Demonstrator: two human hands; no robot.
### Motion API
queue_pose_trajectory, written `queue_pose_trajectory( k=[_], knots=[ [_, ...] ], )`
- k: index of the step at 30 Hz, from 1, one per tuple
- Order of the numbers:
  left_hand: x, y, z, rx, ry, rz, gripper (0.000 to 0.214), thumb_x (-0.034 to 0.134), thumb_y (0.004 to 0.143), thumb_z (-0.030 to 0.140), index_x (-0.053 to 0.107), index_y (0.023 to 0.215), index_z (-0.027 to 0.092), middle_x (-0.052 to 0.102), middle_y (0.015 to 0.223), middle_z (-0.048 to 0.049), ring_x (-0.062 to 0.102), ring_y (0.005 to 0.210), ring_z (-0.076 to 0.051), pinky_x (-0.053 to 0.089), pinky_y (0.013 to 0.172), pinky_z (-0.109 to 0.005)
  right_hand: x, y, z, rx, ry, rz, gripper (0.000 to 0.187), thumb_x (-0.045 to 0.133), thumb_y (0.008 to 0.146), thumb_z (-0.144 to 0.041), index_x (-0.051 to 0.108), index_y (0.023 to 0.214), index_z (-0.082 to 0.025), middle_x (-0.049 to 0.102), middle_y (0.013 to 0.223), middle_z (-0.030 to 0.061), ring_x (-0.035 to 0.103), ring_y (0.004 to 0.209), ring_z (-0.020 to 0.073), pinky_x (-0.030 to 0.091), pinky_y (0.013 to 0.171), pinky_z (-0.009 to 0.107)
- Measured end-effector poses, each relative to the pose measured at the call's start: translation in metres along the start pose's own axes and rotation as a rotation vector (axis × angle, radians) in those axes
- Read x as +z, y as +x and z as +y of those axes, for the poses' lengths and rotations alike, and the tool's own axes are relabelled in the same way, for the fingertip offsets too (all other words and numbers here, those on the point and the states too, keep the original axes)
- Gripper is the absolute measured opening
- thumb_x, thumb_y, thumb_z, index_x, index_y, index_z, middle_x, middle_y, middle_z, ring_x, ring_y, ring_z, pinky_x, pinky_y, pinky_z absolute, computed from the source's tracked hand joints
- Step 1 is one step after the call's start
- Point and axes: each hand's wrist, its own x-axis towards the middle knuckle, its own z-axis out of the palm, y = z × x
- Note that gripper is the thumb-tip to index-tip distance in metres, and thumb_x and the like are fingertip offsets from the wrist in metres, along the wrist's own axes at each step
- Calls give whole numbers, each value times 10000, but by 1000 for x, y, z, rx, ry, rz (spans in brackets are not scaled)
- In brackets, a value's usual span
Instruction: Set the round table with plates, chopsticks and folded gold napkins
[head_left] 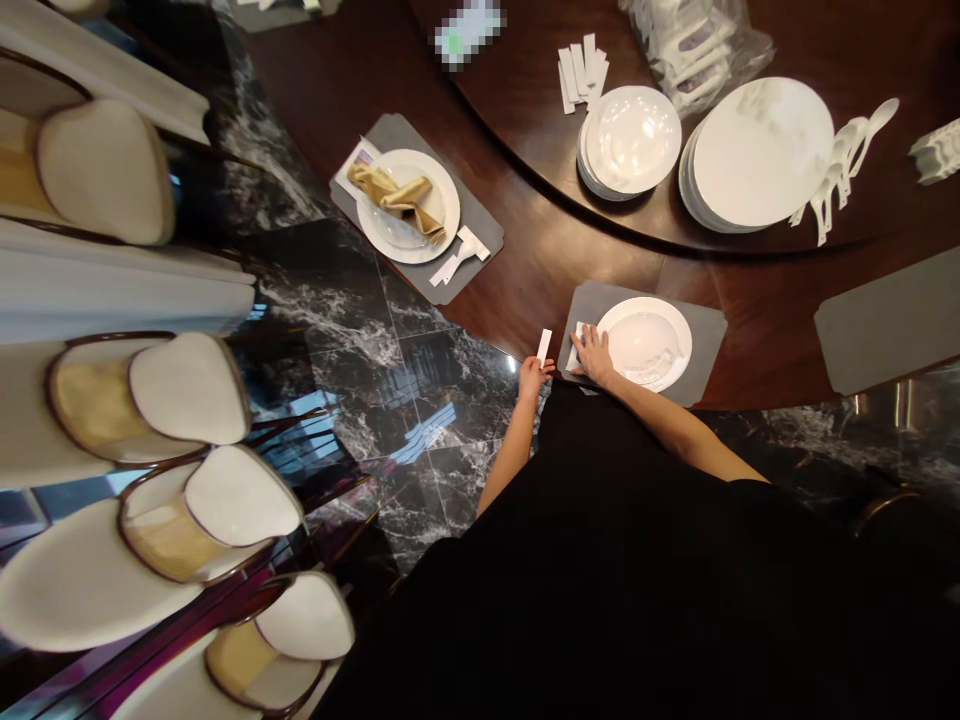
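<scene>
My left hand (pixel 533 379) is at the table's edge, left of the near placemat, with its fingers closed on a narrow white strip (pixel 544 346) that points upward. My right hand (pixel 595 356) lies with fingers spread on a white packet (pixel 578 346) at the left side of the grey placemat (pixel 706 335), partly covering it. Beside that hand, a white plate (pixel 679 318) with a smaller, glossy dish on it sits on the mat.
Another setting has a plate (pixel 379 235) and gold napkin (pixel 405 200). On the turntable (pixel 547 180) stand stacked bowls (pixel 634 140), stacked plates (pixel 761 150), spoons (pixel 844 165), white strips (pixel 581 72) and a plastic-wrapped bundle (pixel 697 60). Chairs (pixel 191 390) line the left.
</scene>
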Motion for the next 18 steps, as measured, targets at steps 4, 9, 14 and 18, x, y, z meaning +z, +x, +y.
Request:
queue_pose_trajectory(
  k=[4, 9, 14, 18],
  knots=[
    [-1, 0, 0, 17, 17, -16, 176, 641, 1087, 376, 591, 1025, 218, 867, 1195, -145, 844, 952, -195, 528, 663, -208, 2, 5, -3, -48, 7, 10, 1103, 841, 914, -329, 313, 1839, -42, 134, 1924, 313, 152, 1789, 494, 104, 1439, 699],
    [-3, 1, -3, 27, 30, -38, 189, 675, 1068, 387, 607, 1028, 216, 869, 1185, -144, 837, 920, -194, 531, 669, -219, 3, 3, 6, -59, -1, 28, 1188, 890, 858, -317, 290, 1852, -69, 89, 1923, 330, 110, 1800, 501, 45, 1434, 718],
    [-1, 1, -8, 20, 36, -61, 159, 636, 1095, 355, 607, 1029, 214, 869, 1172, -139, 830, 884, -175, 527, 661, -207, 2, 7, 9, -52, -18, 24, 1286, 977, 765, -303, 316, 1843, -68, 157, 1896, 374, 165, 1773, 559, 19, 1426, 733],
    [-2, 0, -13, 14, 43, -63, 148, 629, 1093, 345, 609, 1026, 215, 871, 1158, -117, 827, 874, -164, 527, 658, -196, 0, 17, 3, -95, -36, 40, 1292, 980, 761, -325, 323, 1852, -106, 238, 1893, 331, 248, 1748, 569, 118, 1431, 734]
  ],
)
